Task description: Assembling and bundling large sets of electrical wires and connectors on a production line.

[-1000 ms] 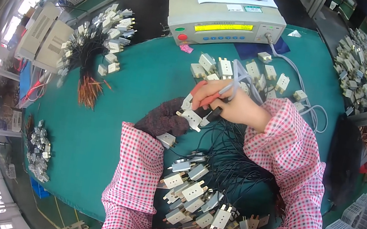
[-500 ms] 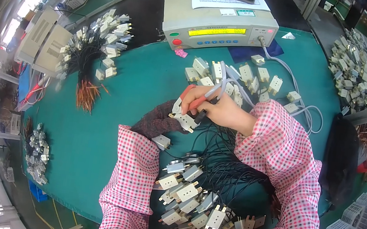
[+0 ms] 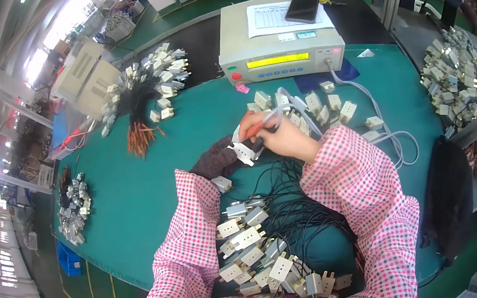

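Note:
My left hand [image 3: 216, 157], in a dark knitted glove, is closed on a white plug [image 3: 244, 153] with small holes in its face and metal prongs. My right hand [image 3: 289, 139] is bare and wrapped round red-handled test probes [image 3: 255, 128] on grey leads. Their tips are against or very near the held plug; exact contact is hard to see. Another white plug [image 3: 221, 184] lies just below my left hand. Between my forearms is a heap of white plugs [image 3: 249, 237] with black wires [image 3: 298, 204].
A bench tester [image 3: 284, 48] with a lit yellow display stands at the back, a phone [image 3: 303, 7] and paper on top. Loose plugs [image 3: 314, 103] lie before it. Bundles of wired plugs [image 3: 164, 70] sit left, with more [image 3: 74, 211] near the edge and a pile [image 3: 456, 73] far right.
The whole view has shifted, so the table's left side sits further right in the picture. Both hands keep their grip, the probes still at the plug.

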{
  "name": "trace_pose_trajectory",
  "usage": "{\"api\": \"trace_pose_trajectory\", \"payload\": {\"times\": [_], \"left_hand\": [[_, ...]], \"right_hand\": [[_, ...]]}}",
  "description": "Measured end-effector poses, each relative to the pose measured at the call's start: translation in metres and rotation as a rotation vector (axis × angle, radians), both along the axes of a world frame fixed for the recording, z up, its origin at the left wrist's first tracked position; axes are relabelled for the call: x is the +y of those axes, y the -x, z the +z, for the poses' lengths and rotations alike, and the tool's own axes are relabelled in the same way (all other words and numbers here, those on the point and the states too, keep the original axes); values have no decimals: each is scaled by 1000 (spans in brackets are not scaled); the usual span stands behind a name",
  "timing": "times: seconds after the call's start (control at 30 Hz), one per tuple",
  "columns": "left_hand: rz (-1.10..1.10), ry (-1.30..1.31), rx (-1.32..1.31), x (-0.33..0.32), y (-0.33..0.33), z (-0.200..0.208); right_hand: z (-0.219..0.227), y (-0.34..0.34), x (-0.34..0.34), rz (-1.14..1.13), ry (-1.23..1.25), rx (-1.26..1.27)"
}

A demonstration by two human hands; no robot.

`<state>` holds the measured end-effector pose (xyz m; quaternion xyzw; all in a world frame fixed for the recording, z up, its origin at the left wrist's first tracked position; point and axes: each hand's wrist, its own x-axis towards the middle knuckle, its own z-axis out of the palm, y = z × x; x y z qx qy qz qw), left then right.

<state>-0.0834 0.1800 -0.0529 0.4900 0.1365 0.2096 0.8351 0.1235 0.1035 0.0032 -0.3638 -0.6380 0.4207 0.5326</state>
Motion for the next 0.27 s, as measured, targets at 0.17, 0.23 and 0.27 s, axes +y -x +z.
{"api": "trace_pose_trajectory", "payload": {"times": [0.17, 0.23, 0.27], "left_hand": [[-71, -78, 113, 6, 2, 18], [-132, -279, 833, 17, 4, 30], [-135, -275, 832, 18, 3, 28]], "right_hand": [[3, 0, -3, 27, -30, 21], [2, 1, -2, 33, 4, 26], [2, 3, -3, 44, 30, 26]]}}
